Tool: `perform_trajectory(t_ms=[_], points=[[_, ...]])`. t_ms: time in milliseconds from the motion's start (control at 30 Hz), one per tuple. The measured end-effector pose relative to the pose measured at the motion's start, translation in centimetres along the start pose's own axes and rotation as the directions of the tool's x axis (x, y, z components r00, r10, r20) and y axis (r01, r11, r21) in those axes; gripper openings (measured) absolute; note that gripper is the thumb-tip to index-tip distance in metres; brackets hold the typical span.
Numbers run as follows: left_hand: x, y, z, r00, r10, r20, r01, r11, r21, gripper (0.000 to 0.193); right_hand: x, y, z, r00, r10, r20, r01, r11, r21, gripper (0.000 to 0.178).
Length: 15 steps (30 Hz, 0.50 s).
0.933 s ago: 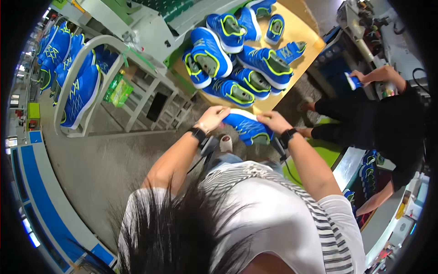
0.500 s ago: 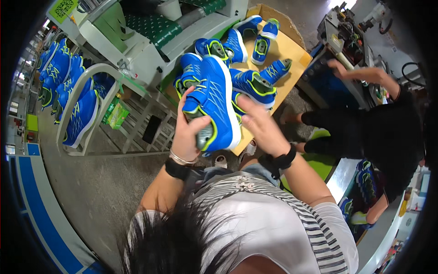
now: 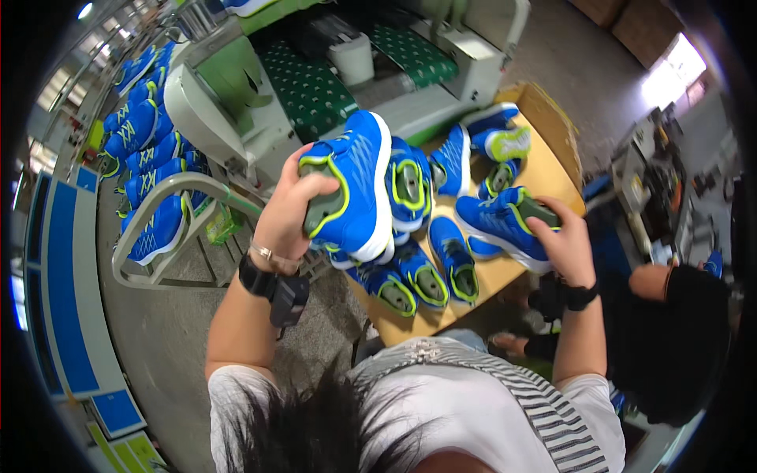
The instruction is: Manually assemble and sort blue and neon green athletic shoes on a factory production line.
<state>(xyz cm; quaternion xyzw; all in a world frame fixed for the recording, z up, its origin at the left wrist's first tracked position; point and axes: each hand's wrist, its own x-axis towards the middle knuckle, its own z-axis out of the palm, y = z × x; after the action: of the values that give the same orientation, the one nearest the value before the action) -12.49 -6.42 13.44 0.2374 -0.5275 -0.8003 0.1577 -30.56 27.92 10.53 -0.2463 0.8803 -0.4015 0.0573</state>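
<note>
My left hand (image 3: 288, 206) grips a blue sneaker (image 3: 356, 193) with a white sole and lime-green collar lining, its thumb inside the opening on a grey-green insert. The shoe is raised, toe pointing toward me. On the right, my right hand (image 3: 564, 243) has hold of another blue sneaker (image 3: 495, 221) by its heel end, toe to the left, low over the tan tabletop (image 3: 544, 169). Several more blue sneakers (image 3: 453, 254) stand and lie between and behind my hands, many with grey-green inserts; the raised shoe hides part of the pile.
A machine with a dotted green conveyor belt (image 3: 293, 91) and a white bucket (image 3: 352, 60) stands behind the table. To the left, a curved metal rack (image 3: 126, 236) adjoins rows of blue sneakers (image 3: 150, 177). A co-worker in black (image 3: 670, 339) is close on my right.
My right hand has moved right, away from the left-hand sneaker, and now grips another sneaker over the table. My left hand has shifted left with its shoe. The view has turned.
</note>
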Motion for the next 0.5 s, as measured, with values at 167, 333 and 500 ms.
perform_trajectory(t_ms=[167, 333, 500], points=[[11.3, 2.7, 1.0, 0.979, 0.128, -0.155, -0.123, 0.991, 0.043, 0.060, 15.2, -2.0, 1.1, 0.934, -0.310, -0.179, 0.323, 0.945, 0.048, 0.043], [24.1, 3.2, -1.2, 0.802, 0.492, -0.340, -0.324, 0.835, 0.445, 0.074, 34.5, -6.3, 10.6, 0.872, -0.395, -0.290, 0.383, 0.918, -0.099, 0.045], [34.4, 1.6, -7.1, 0.583, 0.800, -0.142, -0.152, 0.279, 0.948, 0.087, 49.0, -7.9, 22.8, 0.877, -0.447, -0.179, 0.435, 0.895, -0.101, 0.058]])
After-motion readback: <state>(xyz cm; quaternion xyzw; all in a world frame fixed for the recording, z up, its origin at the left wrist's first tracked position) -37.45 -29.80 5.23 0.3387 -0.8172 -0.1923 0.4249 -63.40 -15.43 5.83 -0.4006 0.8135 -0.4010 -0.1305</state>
